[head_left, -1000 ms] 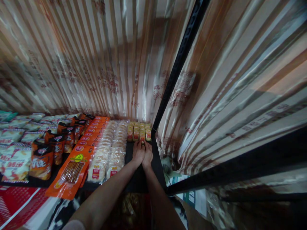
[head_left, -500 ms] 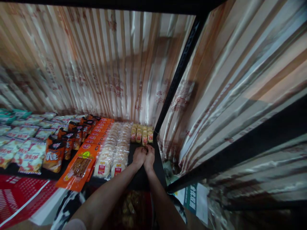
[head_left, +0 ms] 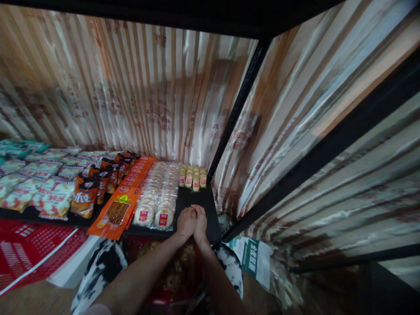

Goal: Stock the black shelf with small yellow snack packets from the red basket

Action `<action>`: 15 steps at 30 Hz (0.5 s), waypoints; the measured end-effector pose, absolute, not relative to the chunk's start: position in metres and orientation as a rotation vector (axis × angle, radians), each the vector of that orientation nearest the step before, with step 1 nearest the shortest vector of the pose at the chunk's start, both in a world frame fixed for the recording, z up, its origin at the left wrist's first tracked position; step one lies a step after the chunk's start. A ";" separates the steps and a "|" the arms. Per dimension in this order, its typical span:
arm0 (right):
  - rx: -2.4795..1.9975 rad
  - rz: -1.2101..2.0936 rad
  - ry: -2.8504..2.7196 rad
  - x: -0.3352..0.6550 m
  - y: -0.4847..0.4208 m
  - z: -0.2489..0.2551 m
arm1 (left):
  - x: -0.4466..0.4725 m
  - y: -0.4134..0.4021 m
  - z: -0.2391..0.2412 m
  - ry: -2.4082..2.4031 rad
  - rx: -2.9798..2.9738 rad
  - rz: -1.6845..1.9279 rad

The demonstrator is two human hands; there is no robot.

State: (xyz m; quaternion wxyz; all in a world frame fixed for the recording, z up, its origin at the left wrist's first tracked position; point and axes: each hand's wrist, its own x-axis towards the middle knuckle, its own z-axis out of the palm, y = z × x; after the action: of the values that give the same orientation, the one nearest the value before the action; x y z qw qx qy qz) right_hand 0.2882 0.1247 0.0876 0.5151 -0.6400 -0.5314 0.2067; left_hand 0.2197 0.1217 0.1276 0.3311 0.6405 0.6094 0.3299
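Note:
My left hand [head_left: 186, 222] and my right hand [head_left: 200, 221] are side by side, touching, above the bare right end of the black shelf [head_left: 210, 203]. The fingers of both are drawn together; anything between them is hidden. Just beyond my hands, at the back corner, stand short rows of small yellow snack packs [head_left: 196, 180] with red labels. To the left lie two rows of round white crackers in clear wrappers [head_left: 164, 216]. Beside those is a row of flat orange packets [head_left: 115, 212] of brown sticks.
Brown-orange bags [head_left: 85, 197] and white snack bags [head_left: 54, 199] fill the shelf's left. A black upright post [head_left: 234, 113] and slanting rail [head_left: 295, 175] bound the right. Below are a red basket [head_left: 46, 249] and, between my knees, a dark red container holding yellowish packs [head_left: 177, 271].
My hands have drawn back from the yellow packs towards the shelf's front, still together. The front yellow packs now stand in a more even line. The view has shifted slightly.

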 end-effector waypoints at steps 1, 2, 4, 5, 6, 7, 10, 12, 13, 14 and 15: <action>-1.544 0.480 -1.296 0.286 0.120 0.087 | 0.217 0.117 0.125 1.574 1.686 0.877; -1.557 0.458 -1.312 0.284 0.115 0.086 | 0.215 0.112 0.123 1.555 1.697 0.894; -1.587 0.409 -1.344 0.280 0.104 0.084 | 0.209 0.100 0.118 1.502 1.722 0.940; -1.596 0.386 -1.372 0.278 0.098 0.082 | 0.205 0.094 0.115 1.467 1.733 0.966; -1.600 0.364 -1.409 0.277 0.091 0.081 | 0.201 0.087 0.112 1.429 1.747 0.987; -1.599 0.342 -1.457 0.275 0.084 0.080 | 0.197 0.080 0.108 1.393 1.766 1.002; -1.597 0.264 -1.602 0.269 0.060 0.076 | 0.183 0.060 0.098 1.279 1.865 1.010; -1.605 0.217 -1.668 0.264 0.045 0.072 | 0.174 0.048 0.092 1.230 1.909 1.003; -1.603 0.200 -1.697 0.261 0.038 0.070 | 0.169 0.043 0.089 1.226 1.906 0.998; -1.597 0.186 -1.724 0.259 0.032 0.067 | 0.164 0.037 0.088 1.225 1.899 0.986; -1.586 0.174 -1.749 0.256 0.026 0.064 | 0.160 0.033 0.086 1.225 1.900 0.974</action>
State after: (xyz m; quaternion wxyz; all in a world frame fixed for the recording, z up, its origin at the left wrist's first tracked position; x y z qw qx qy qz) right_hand 0.2564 0.0265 0.0640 0.3776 -0.6204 -0.6841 0.0680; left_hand 0.1598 0.0326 0.0862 0.3336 0.7277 0.4690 0.3731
